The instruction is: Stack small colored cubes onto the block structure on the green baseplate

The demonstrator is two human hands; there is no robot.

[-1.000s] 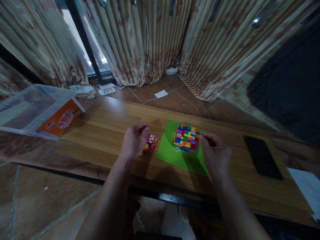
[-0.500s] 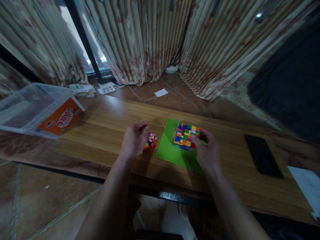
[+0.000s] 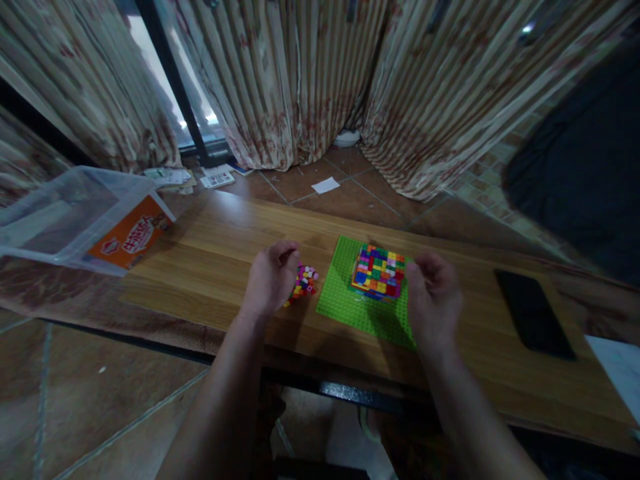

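A square block of many-coloured small bricks (image 3: 379, 272) stands on a green baseplate (image 3: 345, 305) in the middle of the wooden table (image 3: 210, 260). My right hand (image 3: 434, 300) hovers just right of the block with its fingers curled inward; anything held in them is hidden. A small heap of loose coloured bricks (image 3: 303, 283) lies left of the baseplate. My left hand (image 3: 271, 279) rests against that heap, fingers curled over its left side, and I cannot make out whether they hold a brick.
A clear plastic bin (image 3: 60, 223) with an orange label lies tipped at the table's left end. A black phone (image 3: 535, 315) lies to the right, with a white sheet (image 3: 620, 373) beyond it. Curtains hang behind; the table's near edge is close to my forearms.
My right hand has drawn back from the front right corner of the brick block to its right side and lifted a little. My left hand has stayed beside the loose bricks.
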